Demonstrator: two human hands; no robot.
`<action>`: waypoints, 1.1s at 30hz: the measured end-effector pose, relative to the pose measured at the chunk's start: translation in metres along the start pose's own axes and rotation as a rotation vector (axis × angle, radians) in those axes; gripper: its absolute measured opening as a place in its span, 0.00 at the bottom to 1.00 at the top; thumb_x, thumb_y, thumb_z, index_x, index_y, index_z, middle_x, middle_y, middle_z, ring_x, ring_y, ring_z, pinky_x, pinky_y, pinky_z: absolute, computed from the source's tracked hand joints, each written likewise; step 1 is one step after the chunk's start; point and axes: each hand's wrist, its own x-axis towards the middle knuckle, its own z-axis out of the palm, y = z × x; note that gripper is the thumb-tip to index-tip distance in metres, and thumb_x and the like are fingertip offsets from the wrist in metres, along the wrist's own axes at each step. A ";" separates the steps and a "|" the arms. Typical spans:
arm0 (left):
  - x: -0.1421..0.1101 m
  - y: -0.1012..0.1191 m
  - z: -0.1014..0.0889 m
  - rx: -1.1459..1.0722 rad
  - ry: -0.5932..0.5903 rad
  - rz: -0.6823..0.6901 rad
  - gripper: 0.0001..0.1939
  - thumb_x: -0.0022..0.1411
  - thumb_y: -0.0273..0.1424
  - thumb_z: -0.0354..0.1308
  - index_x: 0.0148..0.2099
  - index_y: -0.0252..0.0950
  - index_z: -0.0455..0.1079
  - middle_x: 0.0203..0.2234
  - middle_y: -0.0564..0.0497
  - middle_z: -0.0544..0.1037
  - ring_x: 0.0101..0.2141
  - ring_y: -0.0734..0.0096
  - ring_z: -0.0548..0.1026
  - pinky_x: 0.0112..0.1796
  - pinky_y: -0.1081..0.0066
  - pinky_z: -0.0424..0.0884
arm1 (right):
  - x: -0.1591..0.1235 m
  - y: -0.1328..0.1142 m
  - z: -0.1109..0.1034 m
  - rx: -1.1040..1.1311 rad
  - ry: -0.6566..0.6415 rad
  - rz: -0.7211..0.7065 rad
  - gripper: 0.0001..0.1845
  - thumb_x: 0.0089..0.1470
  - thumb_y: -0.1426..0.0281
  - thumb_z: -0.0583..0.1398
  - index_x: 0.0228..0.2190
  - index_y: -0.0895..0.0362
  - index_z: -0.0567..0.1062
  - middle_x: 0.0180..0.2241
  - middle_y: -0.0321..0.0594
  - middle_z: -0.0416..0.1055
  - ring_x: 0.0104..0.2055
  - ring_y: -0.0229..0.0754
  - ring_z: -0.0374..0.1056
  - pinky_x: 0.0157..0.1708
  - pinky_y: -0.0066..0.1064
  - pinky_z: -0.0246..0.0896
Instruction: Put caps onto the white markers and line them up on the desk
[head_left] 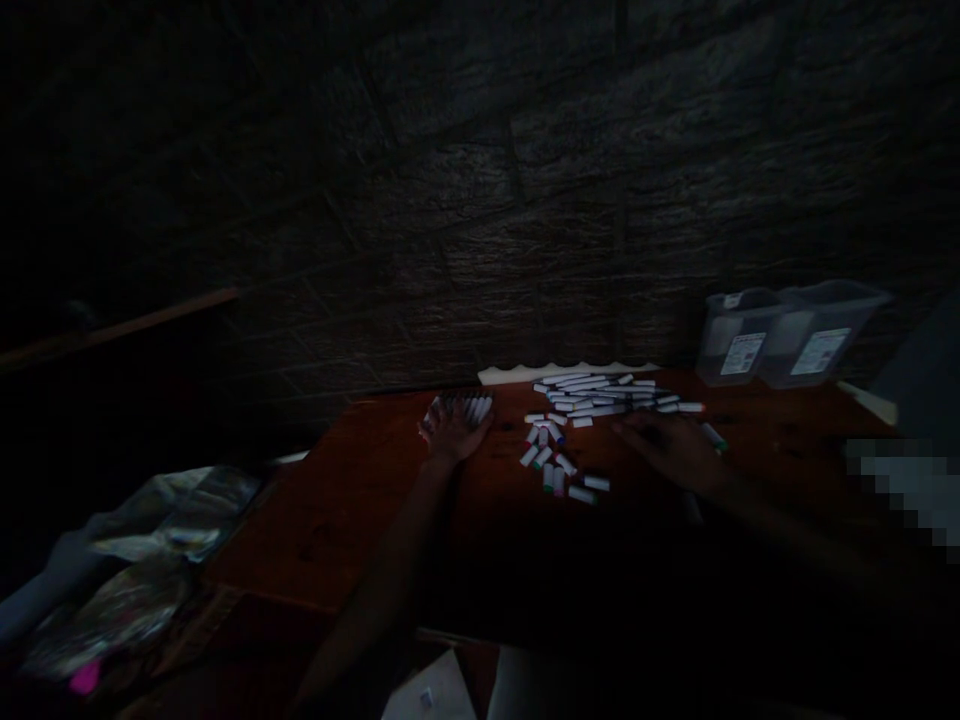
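Observation:
My left hand (451, 434) lies spread over a neat row of white marker pens (478, 408) at the table's back edge, its fingers apart on top of them. My right hand (675, 450) hovers or rests just in front of a loose pile of white marker pens (592, 390), fingers reaching toward it and nothing visible in them. Between the hands, several short white marker caps (559, 478) with coloured ends lie scattered. Dim light blurs the right fingertips.
Two clear plastic containers (796, 340) with labels stand at the back right of the wooden table (315, 520). A pale wavy-edged strip (525, 374) lies along the dark textured wall. Crumpled plastic bags (142, 580) sit at the left, below the table edge.

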 end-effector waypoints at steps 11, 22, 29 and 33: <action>0.003 -0.004 -0.002 -0.033 0.004 -0.062 0.54 0.52 0.67 0.37 0.70 0.37 0.47 0.69 0.38 0.43 0.67 0.40 0.38 0.61 0.38 0.40 | 0.000 0.001 0.000 0.020 -0.016 -0.004 0.17 0.57 0.56 0.55 0.31 0.50 0.80 0.31 0.38 0.80 0.30 0.47 0.75 0.33 0.38 0.66; 0.004 -0.004 -0.003 -0.021 -0.003 -0.071 0.52 0.55 0.65 0.37 0.70 0.34 0.47 0.69 0.37 0.43 0.67 0.40 0.41 0.61 0.41 0.45 | 0.000 0.000 -0.001 -0.006 -0.017 -0.011 0.17 0.58 0.56 0.54 0.32 0.51 0.79 0.33 0.38 0.80 0.33 0.47 0.75 0.35 0.38 0.66; 0.004 -0.003 -0.003 -0.026 -0.011 -0.080 0.52 0.55 0.65 0.37 0.70 0.36 0.47 0.69 0.39 0.43 0.67 0.41 0.41 0.61 0.41 0.46 | 0.000 0.006 0.001 -0.038 -0.011 -0.043 0.17 0.59 0.57 0.54 0.34 0.51 0.80 0.35 0.37 0.80 0.34 0.45 0.76 0.34 0.36 0.68; 0.006 -0.005 -0.003 -0.017 0.007 -0.099 0.51 0.55 0.65 0.37 0.70 0.36 0.47 0.69 0.38 0.46 0.67 0.41 0.42 0.61 0.41 0.47 | 0.000 0.007 0.001 -0.049 -0.014 -0.043 0.17 0.60 0.57 0.54 0.34 0.50 0.79 0.35 0.36 0.80 0.34 0.46 0.76 0.34 0.36 0.69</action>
